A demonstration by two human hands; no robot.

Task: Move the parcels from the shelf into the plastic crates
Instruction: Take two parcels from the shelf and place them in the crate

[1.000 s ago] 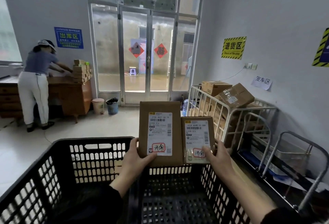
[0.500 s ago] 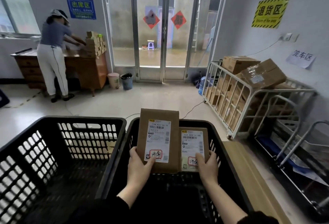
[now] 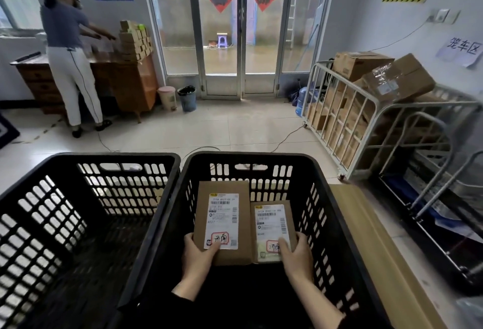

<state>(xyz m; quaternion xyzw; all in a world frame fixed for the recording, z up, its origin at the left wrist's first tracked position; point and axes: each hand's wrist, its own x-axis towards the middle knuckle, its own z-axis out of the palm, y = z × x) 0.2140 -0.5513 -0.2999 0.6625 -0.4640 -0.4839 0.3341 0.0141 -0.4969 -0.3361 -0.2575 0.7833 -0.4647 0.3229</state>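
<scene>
Two black plastic crates stand side by side in front of me. Inside the right crate (image 3: 324,184), my left hand (image 3: 197,255) grips the near end of a larger brown parcel (image 3: 222,198) with a white label. Beside it, my right hand (image 3: 295,255) holds a smaller brown parcel (image 3: 271,221), also labelled. Both parcels lie nearly flat, low within the crate's walls. The left crate (image 3: 62,161) holds a small brown box at its far corner.
A white metal cage cart (image 3: 371,124) full of cardboard boxes stands at the right. A flat cardboard sheet (image 3: 366,224) lies along the right crate. A person (image 3: 68,51) stacks small boxes on a wooden desk (image 3: 130,80) at the far left. Two bins sit by the glass doors.
Both hands have lowered the two parcels from above the crate rim down into the right crate. My view has tilted downward.
</scene>
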